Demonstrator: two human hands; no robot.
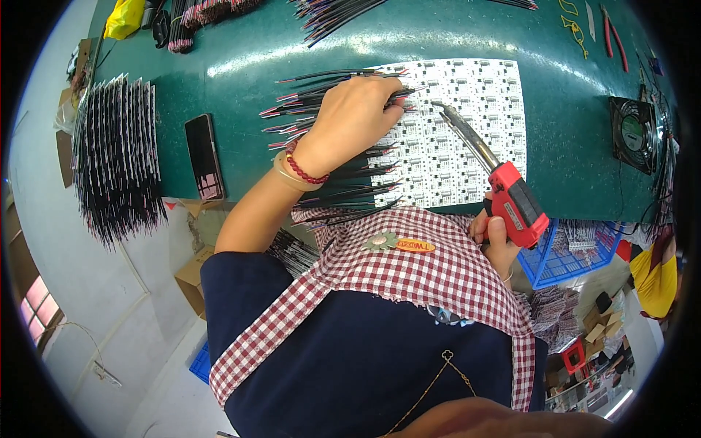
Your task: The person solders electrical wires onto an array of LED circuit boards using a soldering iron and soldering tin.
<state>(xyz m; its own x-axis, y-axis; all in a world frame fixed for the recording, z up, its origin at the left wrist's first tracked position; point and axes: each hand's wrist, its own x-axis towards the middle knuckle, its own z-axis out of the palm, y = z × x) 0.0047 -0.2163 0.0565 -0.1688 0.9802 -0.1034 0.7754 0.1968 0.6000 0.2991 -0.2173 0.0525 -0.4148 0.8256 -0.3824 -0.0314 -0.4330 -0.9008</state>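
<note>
A white panel of small circuit boards [475, 131] lies on the green table in front of me. Black cables [358, 196] with thin coloured wire ends rest in a row along its left side. My left hand [358, 120] reaches over them, its thumb and fingers pinched on a black cable whose end points onto the panel. In my right hand [498, 244], at the table's near edge, is a red and black soldering gun [517, 208]. Its metal tip slants up and left over the panel, a little right of the left fingertips and apart from them. The left palm is hidden.
A black phone [204, 157] lies left of the cables, beside a stack of wired boards [117, 153] at the table's left edge. Cable bundles [336, 18] lie at the back. Red-handled pliers [615, 40] and a small fan [634, 135] are at the right. A blue crate [566, 266] stands below.
</note>
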